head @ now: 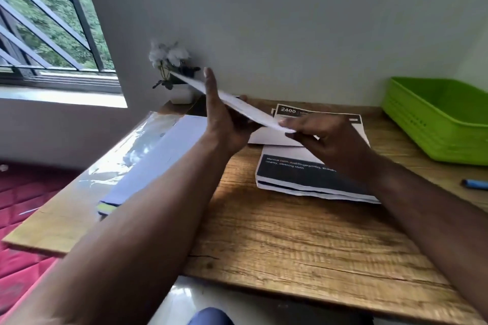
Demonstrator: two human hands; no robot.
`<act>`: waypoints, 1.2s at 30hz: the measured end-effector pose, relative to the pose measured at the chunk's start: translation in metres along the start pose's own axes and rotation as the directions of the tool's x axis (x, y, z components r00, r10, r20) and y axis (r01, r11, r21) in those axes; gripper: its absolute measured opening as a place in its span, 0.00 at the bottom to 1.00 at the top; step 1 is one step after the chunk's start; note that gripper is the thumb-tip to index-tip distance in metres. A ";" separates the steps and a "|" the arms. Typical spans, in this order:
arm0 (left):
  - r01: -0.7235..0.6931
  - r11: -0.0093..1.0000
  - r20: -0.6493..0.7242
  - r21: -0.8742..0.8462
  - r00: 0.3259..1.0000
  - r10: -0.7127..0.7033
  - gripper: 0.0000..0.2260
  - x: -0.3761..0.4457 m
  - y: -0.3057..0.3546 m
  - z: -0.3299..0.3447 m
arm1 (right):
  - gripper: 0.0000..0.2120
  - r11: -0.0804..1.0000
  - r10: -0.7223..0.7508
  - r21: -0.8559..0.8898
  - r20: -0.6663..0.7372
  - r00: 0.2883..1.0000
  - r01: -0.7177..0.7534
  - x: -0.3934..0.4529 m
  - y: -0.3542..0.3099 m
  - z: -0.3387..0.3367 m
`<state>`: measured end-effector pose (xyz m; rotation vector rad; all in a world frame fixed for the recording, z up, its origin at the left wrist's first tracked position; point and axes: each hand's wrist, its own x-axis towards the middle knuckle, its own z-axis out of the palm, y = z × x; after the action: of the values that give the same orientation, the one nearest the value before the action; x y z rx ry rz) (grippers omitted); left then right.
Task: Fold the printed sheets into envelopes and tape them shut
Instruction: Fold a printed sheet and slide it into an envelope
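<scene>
I hold a white folded sheet (245,105) edge-on in the air above the wooden table (303,240). My left hand (224,124) supports it from below, thumb raised along its near face. My right hand (324,137) pinches its lower right corner. Under my hands lies a stack of printed sheets (303,174) with dark bands and white text; the top one shows "2400". I see no tape.
A green plastic basket (438,121) stands at the back right. A blue pen-like object (475,182) lies at the right edge. A white ream in clear wrap (155,155) lies at the left. A small potted white flower (171,71) sits in the corner by the window.
</scene>
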<state>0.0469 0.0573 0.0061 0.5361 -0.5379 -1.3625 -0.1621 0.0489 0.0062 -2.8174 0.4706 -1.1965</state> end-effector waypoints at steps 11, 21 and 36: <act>0.019 0.997 -0.099 0.079 0.995 -0.011 0.45 -0.001 -0.007 0.006 | 0.16 0.972 -0.085 -0.227 -0.084 0.993 0.064 0.000 0.004 0.001; -0.044 0.993 -0.295 0.114 0.952 0.076 0.47 -0.003 -0.013 0.018 | 0.17 0.950 0.007 -0.308 -0.160 0.987 -0.057 -0.001 0.010 -0.014; 0.040 0.995 -0.177 0.086 0.984 -0.024 0.29 -0.005 0.005 0.011 | 0.16 0.982 0.125 -0.099 -0.309 0.943 -0.163 -0.001 0.011 -0.009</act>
<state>0.0428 0.0619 0.0177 0.7336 -0.4489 -1.3107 -0.1714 0.0394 0.0100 -2.6444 0.7789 -1.6242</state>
